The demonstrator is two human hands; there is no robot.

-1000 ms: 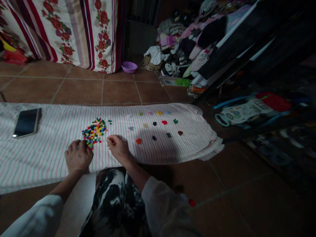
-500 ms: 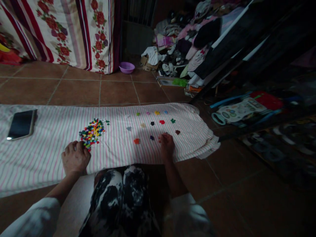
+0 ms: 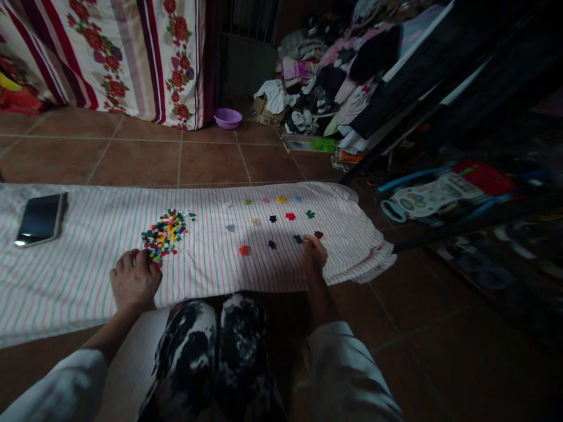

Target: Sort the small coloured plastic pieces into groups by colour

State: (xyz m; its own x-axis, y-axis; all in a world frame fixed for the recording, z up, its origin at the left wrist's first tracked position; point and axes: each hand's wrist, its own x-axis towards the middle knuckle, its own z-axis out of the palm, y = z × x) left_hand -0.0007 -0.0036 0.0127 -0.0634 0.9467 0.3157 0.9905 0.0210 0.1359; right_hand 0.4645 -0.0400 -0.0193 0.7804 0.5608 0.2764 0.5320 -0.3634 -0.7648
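Observation:
My left hand [image 3: 135,276] rests palm down on the striped cloth, open with the fingers slightly bent. Its fingertips touch the near edge of a heap of small multicoloured beads [image 3: 165,234]. My right hand [image 3: 315,253] is closed in a pinch beside a small brown cluster [image 3: 318,234]; what the fingertips hold, if anything, is too small to make out. Just left of it sits a dark grey cluster [image 3: 298,239]. Several other single-colour clusters lie in rows, among them an orange one [image 3: 244,250], a dark purple one [image 3: 271,244], a red one [image 3: 290,216] and a green one [image 3: 310,214].
A phone [image 3: 41,219] lies at the left on the striped cloth [image 3: 97,223]. Beyond the cloth, a purple basin [image 3: 227,119] stands on the tiled floor by a floral curtain [image 3: 132,58]. Clothes [image 3: 325,82] are heaped at the back, and a toy walker [image 3: 433,193] stands at the right.
My right hand has moved right, from over the dark grey cluster to beside the brown one, uncovering the grey. My left hand has stayed at the bead heap.

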